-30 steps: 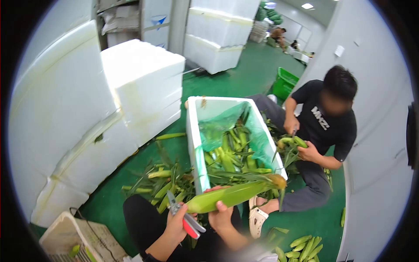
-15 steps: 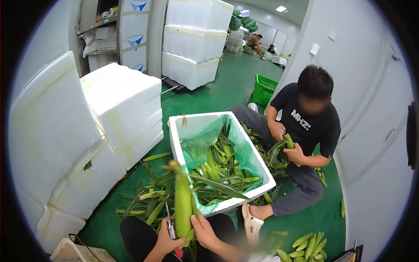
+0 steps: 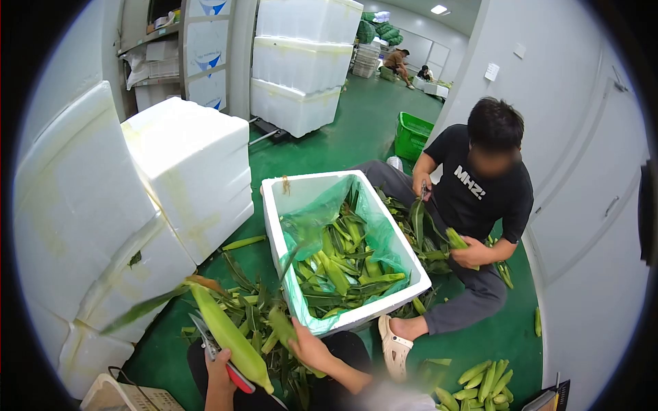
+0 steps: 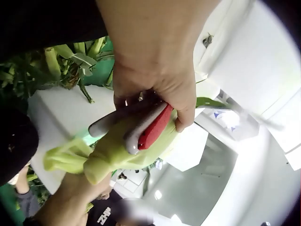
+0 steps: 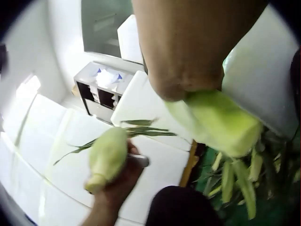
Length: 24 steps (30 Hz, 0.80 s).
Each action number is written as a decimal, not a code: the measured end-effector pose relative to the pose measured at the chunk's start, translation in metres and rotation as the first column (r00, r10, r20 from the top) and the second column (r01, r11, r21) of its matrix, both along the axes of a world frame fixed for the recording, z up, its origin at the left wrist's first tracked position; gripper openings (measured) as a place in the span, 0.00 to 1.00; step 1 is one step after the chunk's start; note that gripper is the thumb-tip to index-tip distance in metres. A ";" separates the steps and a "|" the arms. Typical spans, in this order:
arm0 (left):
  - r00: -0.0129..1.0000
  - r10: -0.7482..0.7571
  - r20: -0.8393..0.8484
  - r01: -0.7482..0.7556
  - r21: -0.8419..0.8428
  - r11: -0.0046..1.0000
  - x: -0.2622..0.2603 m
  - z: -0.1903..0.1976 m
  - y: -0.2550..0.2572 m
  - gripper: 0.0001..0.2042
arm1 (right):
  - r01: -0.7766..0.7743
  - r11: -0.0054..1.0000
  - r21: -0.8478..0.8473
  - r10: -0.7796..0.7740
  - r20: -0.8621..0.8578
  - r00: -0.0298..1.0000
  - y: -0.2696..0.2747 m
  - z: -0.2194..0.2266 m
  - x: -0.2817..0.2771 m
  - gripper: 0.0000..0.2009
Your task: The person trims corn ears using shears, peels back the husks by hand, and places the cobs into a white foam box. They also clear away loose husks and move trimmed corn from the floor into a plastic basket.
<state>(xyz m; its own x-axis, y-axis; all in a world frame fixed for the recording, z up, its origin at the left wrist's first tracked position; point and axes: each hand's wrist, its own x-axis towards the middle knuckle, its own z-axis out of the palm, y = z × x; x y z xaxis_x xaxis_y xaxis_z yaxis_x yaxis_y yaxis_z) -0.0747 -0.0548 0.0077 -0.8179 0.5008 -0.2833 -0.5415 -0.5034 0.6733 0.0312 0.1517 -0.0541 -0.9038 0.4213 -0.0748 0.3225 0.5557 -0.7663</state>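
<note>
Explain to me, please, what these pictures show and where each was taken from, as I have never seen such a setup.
There is no machine here, just a person's two bare hands. The wide picture comes from a camera worn on the head; the other two come from cameras on the wrists. The left hand holds red-handled shears and an ear of corn; the right hand grips green husk. On the green floor lie loose leaves, a pile of corn and a white box with greenery inside.
</note>
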 end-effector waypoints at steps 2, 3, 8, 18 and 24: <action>0.978 0.090 -0.189 -0.119 -0.148 0.982 0.000 0.009 0.011 0.29 | -0.204 0.962 0.184 0.222 -0.084 0.971 -0.011 -0.013 0.005 0.33; 0.951 0.130 -0.281 -0.194 -0.214 0.957 0.003 0.015 0.018 0.29 | -0.244 0.970 -0.006 0.242 -0.101 0.965 -0.021 0.007 0.003 0.34; 0.859 -0.365 -0.360 0.131 -0.535 0.835 0.030 0.020 0.026 0.33 | -0.129 0.614 -0.779 0.012 -0.154 0.988 -0.042 0.066 -0.010 0.27; 0.474 -0.808 -0.350 0.493 -0.655 0.572 0.014 0.035 0.001 0.40 | 0.109 0.137 -0.985 -0.140 0.090 0.986 0.036 0.076 0.049 0.25; 0.200 -0.888 -0.414 0.343 -0.820 0.459 0.004 0.054 0.015 0.41 | 0.149 0.493 -0.857 -0.088 0.121 0.989 0.038 0.088 0.072 0.27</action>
